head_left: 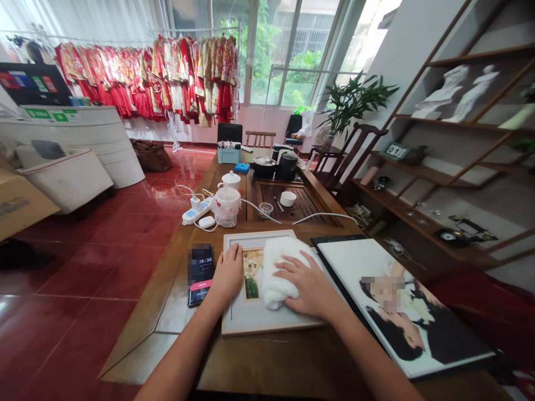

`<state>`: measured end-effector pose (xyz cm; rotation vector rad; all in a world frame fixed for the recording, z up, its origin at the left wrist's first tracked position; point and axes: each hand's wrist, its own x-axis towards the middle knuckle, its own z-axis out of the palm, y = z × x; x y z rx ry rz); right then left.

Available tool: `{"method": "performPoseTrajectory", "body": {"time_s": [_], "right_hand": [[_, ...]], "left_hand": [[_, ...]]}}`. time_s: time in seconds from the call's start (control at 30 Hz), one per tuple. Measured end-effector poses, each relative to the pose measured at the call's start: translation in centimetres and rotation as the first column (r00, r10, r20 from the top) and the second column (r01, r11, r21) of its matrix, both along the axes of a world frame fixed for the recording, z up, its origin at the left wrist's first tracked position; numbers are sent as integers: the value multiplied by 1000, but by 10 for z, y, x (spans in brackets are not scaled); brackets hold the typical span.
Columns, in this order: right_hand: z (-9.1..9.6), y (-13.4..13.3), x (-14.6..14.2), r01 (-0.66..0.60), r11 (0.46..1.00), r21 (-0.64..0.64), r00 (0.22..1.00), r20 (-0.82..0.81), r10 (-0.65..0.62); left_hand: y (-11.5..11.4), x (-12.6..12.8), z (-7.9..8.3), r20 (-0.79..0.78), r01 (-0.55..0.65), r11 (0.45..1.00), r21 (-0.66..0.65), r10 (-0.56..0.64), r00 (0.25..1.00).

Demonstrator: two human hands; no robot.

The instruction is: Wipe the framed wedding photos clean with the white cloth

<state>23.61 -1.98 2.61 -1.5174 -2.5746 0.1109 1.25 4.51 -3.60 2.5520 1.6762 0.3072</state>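
Note:
A picture frame point(271, 324) with a light wooden edge and a white mat lies flat on the table in front of me. In its middle shows a small photo point(252, 275), partly covered by a fluffy white cloth point(284, 262). My right hand point(304, 281) presses on that cloth with its fingers spread over it. At the frame's left side rests my left hand point(229, 270), its fingers stretched flat along the border. A phone point(200, 275) with a lit screen lies just left of this hand.
On the right lies a large photo panel point(401, 334), its dark edge close to the frame. Beyond the frame stand a white cup point(228, 205), a power strip point(197, 211) and a tea tray point(309, 201) with a small white bowl point(288, 199). A white cable point(321, 214) crosses the table.

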Motion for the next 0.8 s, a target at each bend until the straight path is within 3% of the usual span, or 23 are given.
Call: {"method": "performPoseTrajectory", "body": {"time_s": [0.17,0.53,0.67,0.8], "right_hand": [[-1,9,11,120,991,65,989,75,-125],[10,-22,3,94,995,-33,993,72,-91],[10,-6,6,101,994,-36,992,85,-98],[2,23,4,118,991,59,989,80,-122]], "left_hand": [[1,0,-2,10,4,1000,-5,-4,1000],[1,-1,-2,22,5,1000,-11,-4,1000],[2,-1,-2,22,3,1000,-30,-2,1000],[3,-1,-3,24,8,1000,-29,-7,1000]]}}
